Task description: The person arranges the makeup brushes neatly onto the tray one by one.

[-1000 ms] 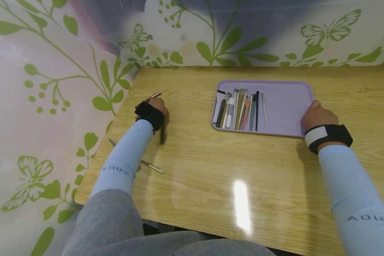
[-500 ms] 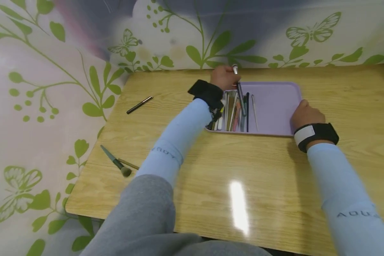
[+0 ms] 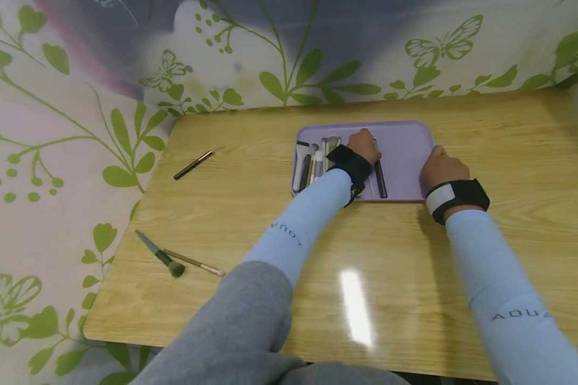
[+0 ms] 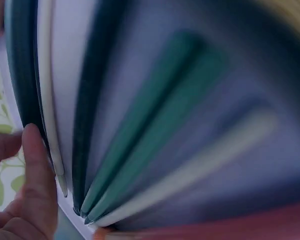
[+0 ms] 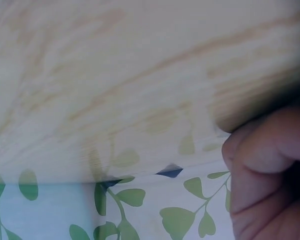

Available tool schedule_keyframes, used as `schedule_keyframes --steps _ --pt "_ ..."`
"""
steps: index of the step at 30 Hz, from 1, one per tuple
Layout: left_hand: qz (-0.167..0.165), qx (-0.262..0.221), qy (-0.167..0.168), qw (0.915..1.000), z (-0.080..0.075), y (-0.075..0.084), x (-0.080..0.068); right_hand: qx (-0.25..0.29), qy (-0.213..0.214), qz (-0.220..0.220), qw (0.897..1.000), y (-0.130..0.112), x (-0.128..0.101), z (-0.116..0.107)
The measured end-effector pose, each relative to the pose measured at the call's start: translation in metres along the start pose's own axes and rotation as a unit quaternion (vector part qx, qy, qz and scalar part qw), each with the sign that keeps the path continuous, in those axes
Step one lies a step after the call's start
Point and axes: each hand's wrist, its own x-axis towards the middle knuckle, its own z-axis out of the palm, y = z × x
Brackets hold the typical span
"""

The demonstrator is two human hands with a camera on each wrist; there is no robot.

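My left hand (image 3: 363, 145) is over the lilac tray (image 3: 407, 160), its fingers on a black-handled makeup brush (image 3: 380, 179). In the left wrist view, a fingertip and the thumb sit at the dark handle (image 4: 22, 75), beside a thin pale brush (image 4: 50, 100). Green handles (image 4: 150, 125) fan out near it. The tray's left part bears several more makeup brushes (image 3: 313, 166) in a row, some covered by the hand and sleeve. My right hand (image 3: 444, 168) grips the tray's right rim; its curled fingers (image 5: 260, 165) show in the right wrist view.
On the wooden table (image 3: 270, 230), at left, lies a dark slim brush (image 3: 193, 165). Nearer the front, a green-handled fluffy brush (image 3: 164, 258) touches a thin brown brush (image 3: 195, 262). A patterned wall (image 3: 250, 80) runs along the back and left table edges.
My left hand has carried the black-handled brush from the table's left side into the tray, right of the row. The right hand stays at the tray's rim.
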Motion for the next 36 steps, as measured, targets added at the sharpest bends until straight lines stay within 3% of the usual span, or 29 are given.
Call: schedule_keyframes --steps 3,4,8,9,11,15,17,19,21,22,26,29,33,36 --pt "0.051 0.049 -0.017 0.9973 0.0 0.004 0.001 -0.007 -0.004 0.005 1.0 -0.001 -0.002 -0.006" --pt "0.072 0.068 -0.038 0.9943 -0.018 0.011 -0.015 -0.009 -0.007 0.006 1.0 -0.002 -0.003 -0.007" --pt "0.144 0.14 -0.074 0.9768 -0.008 0.014 -0.01 -0.016 -0.014 0.009 1.0 -0.002 -0.002 -0.005" --pt "0.143 0.159 -0.097 0.972 -0.012 0.016 -0.013 -0.013 -0.013 0.008 1.0 -0.002 -0.003 -0.005" --pt "0.153 0.185 -0.1 0.9656 -0.009 0.012 -0.011 -0.014 -0.013 0.0 1.0 -0.003 -0.004 -0.005" --pt "0.177 0.241 -0.064 0.9522 0.022 -0.009 0.015 -0.005 -0.014 -0.001 1.0 -0.003 -0.003 -0.005" --pt "0.171 0.255 -0.048 0.9503 0.033 -0.017 0.023 -0.004 -0.018 0.001 1.0 -0.002 -0.002 -0.005" --pt "0.156 0.261 -0.048 0.9515 0.032 -0.021 0.02 -0.002 -0.022 0.006 1.0 -0.002 -0.001 -0.005" --pt "0.137 0.254 -0.065 0.9553 0.02 -0.018 0.008 -0.004 -0.028 0.008 1.0 -0.001 0.0 -0.004" --pt "0.142 0.257 -0.057 0.9542 0.018 -0.019 0.005 -0.003 -0.029 0.011 1.0 -0.001 0.0 -0.003" --pt "0.16 0.233 -0.099 0.9541 -0.018 -0.014 -0.028 0.003 -0.025 0.013 1.0 -0.003 0.0 0.001" --pt "0.17 0.183 -0.127 0.96 -0.05 -0.024 -0.053 0.011 -0.018 0.009 1.0 -0.007 0.001 0.003" --pt "0.155 0.143 -0.101 0.9723 -0.087 -0.068 -0.063 0.012 -0.017 -0.003 1.0 -0.01 -0.001 0.001" --pt "0.092 0.148 -0.065 0.9826 -0.116 -0.116 -0.059 0.005 -0.022 -0.009 1.0 -0.008 -0.005 -0.004"
